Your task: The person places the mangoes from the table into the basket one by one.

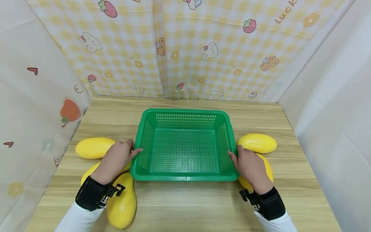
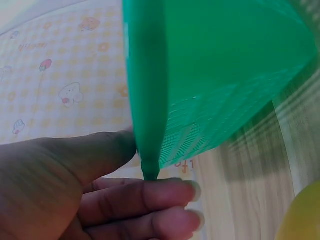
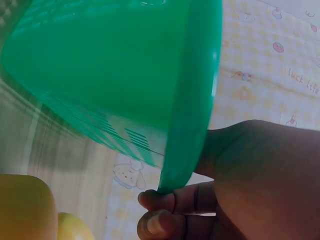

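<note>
Head view: your left hand pinches the left side of the green basket, thumb over the rim, fingertips under its outer edge in the left wrist view. Your right hand pinches the opposite side likewise. The basket sits between your hands, above the table or on it; contact beneath cannot be confirmed. Outward, three yellow fruits lie on your left and two more fruits on your right, close by your hands and wrists. Recommended: apply equal pressure, hold both sides at one height, and move both arms together. Judged risk: a low wrist could brush the fruits and roll them.
</note>
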Motion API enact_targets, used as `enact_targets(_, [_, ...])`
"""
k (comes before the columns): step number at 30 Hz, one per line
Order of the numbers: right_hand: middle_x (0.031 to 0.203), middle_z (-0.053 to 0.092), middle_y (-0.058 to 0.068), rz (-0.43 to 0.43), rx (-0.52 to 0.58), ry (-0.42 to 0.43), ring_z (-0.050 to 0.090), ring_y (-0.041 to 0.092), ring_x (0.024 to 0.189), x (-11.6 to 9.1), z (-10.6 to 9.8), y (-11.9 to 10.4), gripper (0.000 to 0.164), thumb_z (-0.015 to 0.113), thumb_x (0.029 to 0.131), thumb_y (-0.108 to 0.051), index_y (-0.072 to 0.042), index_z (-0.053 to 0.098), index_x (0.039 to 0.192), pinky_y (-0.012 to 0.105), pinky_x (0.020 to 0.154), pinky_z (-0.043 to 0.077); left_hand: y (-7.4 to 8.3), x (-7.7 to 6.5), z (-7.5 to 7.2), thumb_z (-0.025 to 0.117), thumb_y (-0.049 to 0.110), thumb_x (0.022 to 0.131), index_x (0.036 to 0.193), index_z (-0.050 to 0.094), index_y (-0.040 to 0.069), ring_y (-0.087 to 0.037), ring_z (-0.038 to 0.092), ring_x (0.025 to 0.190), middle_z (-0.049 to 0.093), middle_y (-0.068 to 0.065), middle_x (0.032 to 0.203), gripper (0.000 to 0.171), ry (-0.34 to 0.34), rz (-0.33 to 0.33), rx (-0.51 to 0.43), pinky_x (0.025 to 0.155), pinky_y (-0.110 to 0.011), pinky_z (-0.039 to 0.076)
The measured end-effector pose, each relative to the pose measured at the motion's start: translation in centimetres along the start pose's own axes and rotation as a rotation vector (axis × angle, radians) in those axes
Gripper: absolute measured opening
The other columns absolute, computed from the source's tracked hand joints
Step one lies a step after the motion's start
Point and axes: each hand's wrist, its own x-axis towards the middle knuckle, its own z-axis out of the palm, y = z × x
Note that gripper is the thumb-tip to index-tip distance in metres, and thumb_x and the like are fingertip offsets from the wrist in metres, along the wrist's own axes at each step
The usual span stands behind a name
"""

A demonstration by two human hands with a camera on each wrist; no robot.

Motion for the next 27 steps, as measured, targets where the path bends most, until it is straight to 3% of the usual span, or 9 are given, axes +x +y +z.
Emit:
enact_targets(6, [0.053,0.035,0.001,0.006,-0.037,-0.016,0.036,0.016,0.042,-1.1,-0.1,0.1,0.033,0.063,0.093,-0.031,-0.005,0.048,0.078,0.029,0.037,0.03,0.3,-1.2,0.3,0.063,0.022,0.094,0.079,0.054,0.003,-0.009,0.04,0.045,0.039,0.003,0.052,0.026,-0.045,-0.01,-0.042,0.042,-0.022,0.032])
enact_targets(10, [0.055,0.036,0.001,0.02,-0.02,-0.053,0.037,0.016,0.044,-1.7,-0.4,-0.1,0.032,0.063,0.093,-0.032,-0.007,0.049,0.077,0.029,0.038,0.03,0.5,-2.0,0.3,0.063,0.024,0.094,0.08,0.053,0.004,-0.008,0.039,0.043,0.039,0.004,0.052,0.026,-0.04,-0.013,-0.045,0.04,-0.023,0.03])
enact_targets(16, [0.053,0.037,0.002,0.023,-0.021,-0.078,0.037,0.018,0.043,-2.3,-0.6,0.0,0.033,0.061,0.094,-0.033,-0.008,0.049,0.076,0.03,0.037,0.029,1.1,-3.2,0.5,0.064,0.023,0.093,0.081,0.051,0.003,-0.008,0.036,0.04,0.035,0.003,0.051,0.027,0.002,-0.003,0.01,0.038,-0.023,0.027])
enact_targets(27, [0.053,0.033,0.0,0.058,0.008,-0.098,0.035,0.016,0.042,-3.8,0.0,0.4,0.035,0.058,0.095,-0.034,-0.01,0.045,0.074,0.028,0.037,0.027,2.2,-4.3,0.8,0.065,0.022,0.092,0.081,0.049,0.002,-0.01,0.036,0.041,0.035,0.001,0.052,0.028,-0.016,-0.018,0.054,0.039,-0.025,0.029])
